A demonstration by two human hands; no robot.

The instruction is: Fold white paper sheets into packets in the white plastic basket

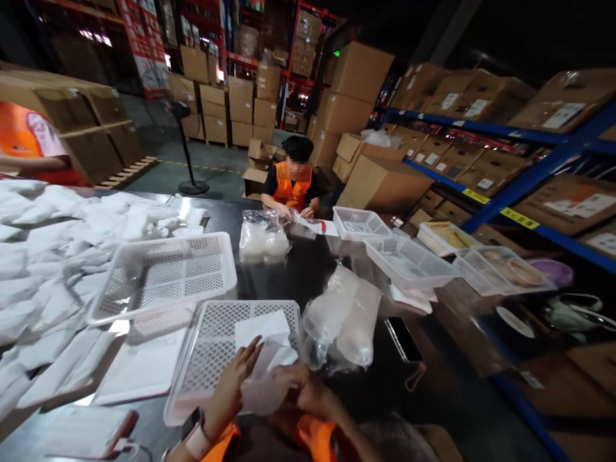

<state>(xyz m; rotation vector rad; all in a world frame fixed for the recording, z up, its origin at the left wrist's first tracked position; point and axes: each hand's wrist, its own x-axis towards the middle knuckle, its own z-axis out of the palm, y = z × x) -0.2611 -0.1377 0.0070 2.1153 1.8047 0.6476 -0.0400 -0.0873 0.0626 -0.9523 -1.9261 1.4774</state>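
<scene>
Lying over the near basket (212, 324), by the table's near edge, is a white sheet (262, 326), with a pale see-through piece (262, 394) on the person's side of it; where one ends and the other begins, I can't make out. The left hand (235, 377) has its fingers long and fairly straight at the sheet; the thumb is hidden from me, so I cannot tell whether it grips. The right hand (302, 385) has its fingers curled in at the pale piece's right edge, and I cannot tell if their tips meet on it.

Both pieces look thin and limp to me. I'd steady the sheet with the left hand, work the edge lightly with the right, and keep loose corners off the basket's rim, where they could snag.

Just right of the basket sits a clear bag (344, 314) of whitish things, then a phone (405, 340) toward the table (289, 282)'s right side. Beyond the near basket stands another basket (168, 282), beside white packets (38, 256) heaped along the left edge. At the far edge a co-worker (293, 186) in an orange vest sits near a second bag (264, 240).
</scene>
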